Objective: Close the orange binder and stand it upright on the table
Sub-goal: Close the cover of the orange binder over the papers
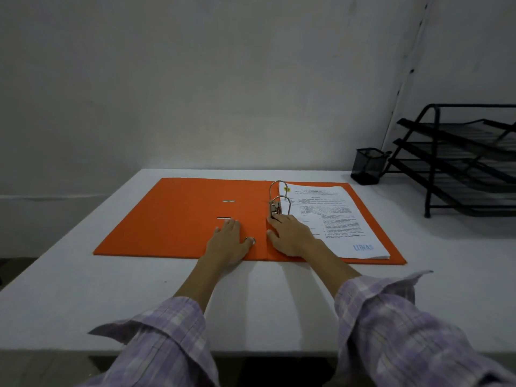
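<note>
The orange binder (173,219) lies open and flat on the white table (83,297). Its left cover is bare. A stack of printed papers (343,227) sits on the right cover, threaded on the metal rings (280,195). My left hand (227,243) rests flat on the spine area, fingers together, thumb by the round finger hole. My right hand (290,236) lies palm down at the papers' left edge, fingertips touching the metal lever clamp (276,209). Neither hand grips anything.
A black mesh pen cup (368,166) stands at the back right of the table. Beside it is a black wire letter tray rack (460,160). A white wall runs behind the table. The table's front edge is near my sleeves.
</note>
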